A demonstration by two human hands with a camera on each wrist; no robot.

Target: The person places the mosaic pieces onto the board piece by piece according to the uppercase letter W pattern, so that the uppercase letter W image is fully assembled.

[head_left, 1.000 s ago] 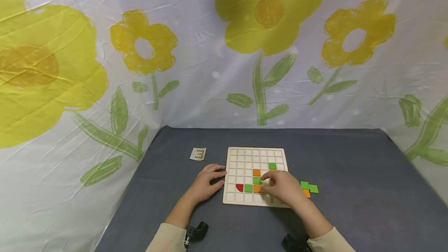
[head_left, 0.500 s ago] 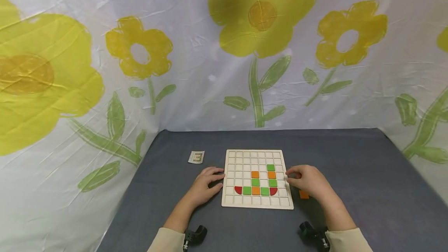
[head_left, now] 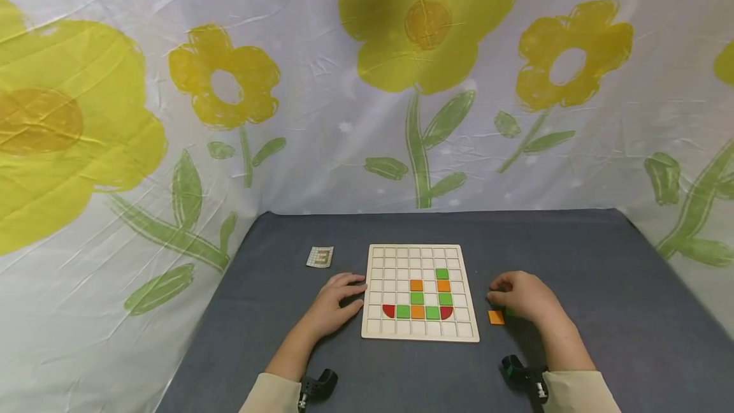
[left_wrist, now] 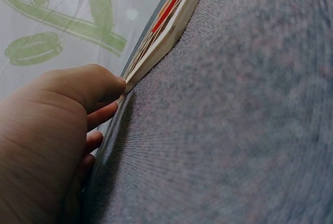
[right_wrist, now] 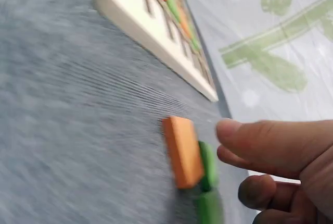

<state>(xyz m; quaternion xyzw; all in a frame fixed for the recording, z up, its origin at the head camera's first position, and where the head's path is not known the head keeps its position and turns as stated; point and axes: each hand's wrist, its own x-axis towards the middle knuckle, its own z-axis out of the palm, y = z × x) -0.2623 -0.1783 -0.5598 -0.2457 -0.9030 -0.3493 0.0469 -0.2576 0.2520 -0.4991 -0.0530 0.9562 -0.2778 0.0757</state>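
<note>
A pale wooden grid board (head_left: pixel 391 264) lies on the dark table, with green, orange and red tiles set in its cells. At the board's left edge, my left hand (head_left: pixel 335 301) touches the rim with thumb and extended fingers. My right hand (head_left: pixel 524 295) is to the right of the board, close over the loose tiles. There, a loose orange tile (head_left: pixel 496 317) lies in front of the fingertips. Green tiles (right_wrist: pixel 208 166) beside it are partly covered by the hand in the head view. Nothing shows between the right thumb (right_wrist: pixel 250 133) and index finger.
A small card (head_left: pixel 320 257) with a printed grid pattern lies left of the board, beyond the left hand. Black wrist mounts (head_left: pixel 320 385) sit at both sleeves. Behind the table (head_left: pixel 573 241) hangs a white cloth (head_left: pixel 321 164) with yellow flowers.
My right hand has moved from over the board to the loose tiles on the right, uncovering green and red tiles in the board's right part. The left hand stays at the board's edge.
</note>
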